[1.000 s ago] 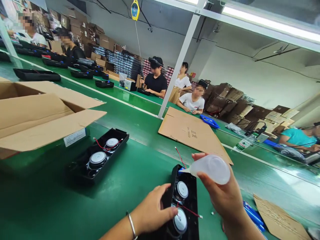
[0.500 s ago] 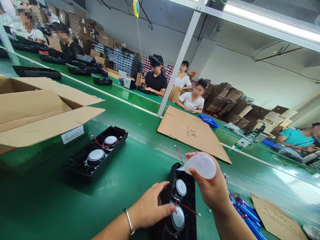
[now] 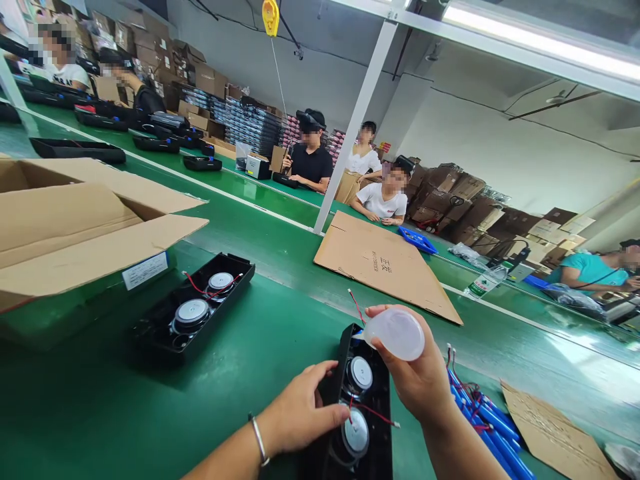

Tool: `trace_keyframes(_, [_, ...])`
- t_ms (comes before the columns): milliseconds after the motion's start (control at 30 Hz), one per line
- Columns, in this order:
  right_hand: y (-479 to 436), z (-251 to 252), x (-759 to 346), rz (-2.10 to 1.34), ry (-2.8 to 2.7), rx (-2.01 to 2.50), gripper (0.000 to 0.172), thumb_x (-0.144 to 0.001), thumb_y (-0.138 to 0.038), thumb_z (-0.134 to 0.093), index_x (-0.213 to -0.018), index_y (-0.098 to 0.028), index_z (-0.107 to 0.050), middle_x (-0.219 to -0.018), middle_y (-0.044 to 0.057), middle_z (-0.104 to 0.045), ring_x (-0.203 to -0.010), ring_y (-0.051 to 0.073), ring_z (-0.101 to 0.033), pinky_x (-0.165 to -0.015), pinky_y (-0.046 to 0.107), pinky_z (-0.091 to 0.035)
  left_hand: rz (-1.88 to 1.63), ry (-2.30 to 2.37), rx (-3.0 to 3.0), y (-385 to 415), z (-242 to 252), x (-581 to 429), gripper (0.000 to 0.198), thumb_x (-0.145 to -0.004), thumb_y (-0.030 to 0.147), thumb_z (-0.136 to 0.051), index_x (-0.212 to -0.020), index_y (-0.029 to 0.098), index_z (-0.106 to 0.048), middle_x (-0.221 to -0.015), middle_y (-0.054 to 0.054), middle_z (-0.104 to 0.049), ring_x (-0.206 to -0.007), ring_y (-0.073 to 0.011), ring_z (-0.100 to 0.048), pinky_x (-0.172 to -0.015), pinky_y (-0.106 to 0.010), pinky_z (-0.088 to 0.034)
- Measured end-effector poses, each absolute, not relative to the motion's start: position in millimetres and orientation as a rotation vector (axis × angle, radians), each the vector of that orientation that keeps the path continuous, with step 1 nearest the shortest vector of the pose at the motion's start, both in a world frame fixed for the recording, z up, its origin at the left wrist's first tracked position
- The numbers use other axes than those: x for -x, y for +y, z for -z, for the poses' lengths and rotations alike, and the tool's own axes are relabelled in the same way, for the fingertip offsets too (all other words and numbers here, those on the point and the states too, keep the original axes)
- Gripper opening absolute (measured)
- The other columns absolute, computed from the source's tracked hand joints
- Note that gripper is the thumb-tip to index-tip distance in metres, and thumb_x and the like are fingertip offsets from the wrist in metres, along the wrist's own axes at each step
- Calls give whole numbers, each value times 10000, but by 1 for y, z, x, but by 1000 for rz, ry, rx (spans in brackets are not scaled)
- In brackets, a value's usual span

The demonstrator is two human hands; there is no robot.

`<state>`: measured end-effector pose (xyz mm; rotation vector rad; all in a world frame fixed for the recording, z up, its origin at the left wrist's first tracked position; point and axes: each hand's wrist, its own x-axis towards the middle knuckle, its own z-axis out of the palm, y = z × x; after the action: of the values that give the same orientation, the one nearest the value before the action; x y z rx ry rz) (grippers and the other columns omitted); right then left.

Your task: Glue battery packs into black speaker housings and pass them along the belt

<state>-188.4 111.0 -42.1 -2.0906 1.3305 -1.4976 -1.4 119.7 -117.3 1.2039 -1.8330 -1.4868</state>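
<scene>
Above green tabletop [image 3: 280,327], right hand [image 3: 420,380] holds probable squeeze-bottle [image 3: 397,333].

- The bench [image 3: 260,360] I saw was glossy green
- An open carton [image 3: 105,257] sat left
- Near it lay a black speaker housing [image 3: 223,315]
- A matching housing [image 3: 382,390] rested nearer, rightward
- Blue cylinders [image 3: 504,445] lay heaped beside a cardboard scrap [image 3: 555,427]
- Farther back lay a flat cardboard sheet [image 3: 373,263]

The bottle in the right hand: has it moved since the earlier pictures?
Yes. The bottle has shifted left in the view, judged against the large cardboard sheet.
</scene>
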Motion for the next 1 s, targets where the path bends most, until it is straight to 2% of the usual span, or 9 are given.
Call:
trace_keyframes(200, [115,46,191,1472,1285,2097,360,-802,-319,-590,-1138,-285,-465,-1109,30,-559,-1002,140,-570,-877,311,-507,1482,-1797,-1261,119,117,5,712,-686,358,-584,-1336,146,-385,-1234,-71,-486,-682,-85,-491,-630,-216,-418])
trace_keyframes(500, [120,44,192,1492,1293,2133,335,-804,-327,-593,-1110,-245,-485,-1074,42,-576,-961,126,-586,-841,253,-512,1461,-1777,-1235,117,121,6,660,-682,262,-510,-1316,109,-406,-1131,-71,-567,-832,-150,-562,-794,-247,-443])
trace_keyframes(767, [117,43,191,1550,1279,2123,315,-798,-340,-595,-1080,-238,-500,-1035,44,-593,-906,131,-601,-790,259,-524,1454,-1739,-1210,116,117,6,591,-679,196,-443,-1263,111,-465,-1055,-57,-611,-901,-166,-568,-816,-246,-444])
trace_keyframes(1000, [114,42,191,1628,1255,2071,308,-799,-340,-597,-1054,-200,-497,-1011,64,-601,-906,137,-600,-784,279,-518,1467,-1691,-1184,113,122,5,608,-675,155,-423,-1279,93,-460,-1173,-69,-573,-1056,-168,-534,-942,-244,-402])
